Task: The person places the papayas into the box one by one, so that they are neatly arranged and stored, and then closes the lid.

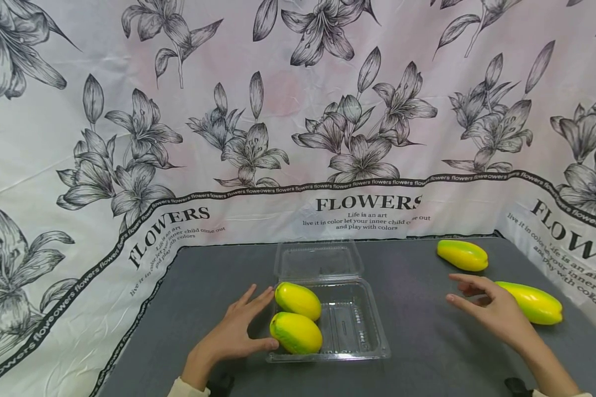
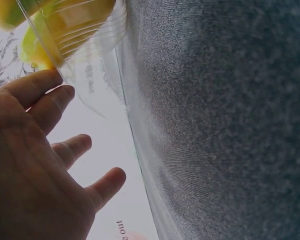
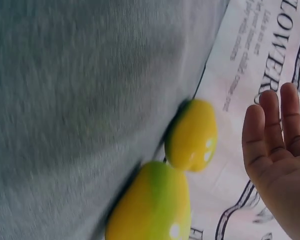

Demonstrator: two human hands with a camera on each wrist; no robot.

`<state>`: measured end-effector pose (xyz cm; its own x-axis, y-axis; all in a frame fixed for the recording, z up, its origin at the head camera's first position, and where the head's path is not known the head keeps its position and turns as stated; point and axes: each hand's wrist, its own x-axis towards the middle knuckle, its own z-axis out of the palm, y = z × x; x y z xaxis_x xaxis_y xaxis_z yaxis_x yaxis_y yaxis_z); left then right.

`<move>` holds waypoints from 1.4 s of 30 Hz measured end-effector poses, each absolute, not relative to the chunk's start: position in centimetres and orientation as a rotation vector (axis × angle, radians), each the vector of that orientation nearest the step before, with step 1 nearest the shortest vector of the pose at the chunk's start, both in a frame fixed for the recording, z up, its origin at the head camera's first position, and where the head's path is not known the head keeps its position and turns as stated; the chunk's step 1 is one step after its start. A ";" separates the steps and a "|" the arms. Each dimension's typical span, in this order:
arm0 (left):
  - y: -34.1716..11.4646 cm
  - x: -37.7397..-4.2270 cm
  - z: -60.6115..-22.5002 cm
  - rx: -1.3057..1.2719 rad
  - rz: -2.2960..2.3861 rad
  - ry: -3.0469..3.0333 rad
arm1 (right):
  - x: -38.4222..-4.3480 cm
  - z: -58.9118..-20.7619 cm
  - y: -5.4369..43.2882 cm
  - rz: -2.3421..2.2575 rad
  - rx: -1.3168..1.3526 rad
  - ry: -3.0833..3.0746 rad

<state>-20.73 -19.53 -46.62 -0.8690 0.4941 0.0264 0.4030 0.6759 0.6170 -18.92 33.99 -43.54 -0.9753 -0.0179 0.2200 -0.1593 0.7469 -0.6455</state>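
Note:
Two yellow-green mangoes, a rear one [image 1: 298,301] and a front one [image 1: 296,333], lie side by side in the left half of a clear plastic clamshell box [image 1: 381,336]. My left hand [image 1: 228,336] is at the box's left side, thumb and fingers spread; in the left wrist view its fingertips [image 2: 65,95] come right up to the clear wall. On the right, my right hand [image 1: 496,311] hovers with loosely bent fingers and nothing in its grasp. Just beyond it lie two longer yellow-green fruits, a nearer one [image 1: 533,303], partly hidden by the hand, and a farther one [image 1: 462,255].
The box's clear lid [image 1: 319,260] is folded back toward the rear. Grey cloth covers the table [image 1: 412,309]. A white curtain [image 1: 278,138] with printed lilies and lettering borders the table at the back and both sides.

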 end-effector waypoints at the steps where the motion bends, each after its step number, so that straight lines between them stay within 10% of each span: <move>1: -19.5 -20.7 -46.7 0.738 0.959 2.743 | -18.9 -43.5 34.3 1.026 0.136 -2.733; 42: -19.7 -20.9 -46.9 0.720 0.955 2.743 | -19.8 -44.7 45.6 0.748 -0.185 -2.750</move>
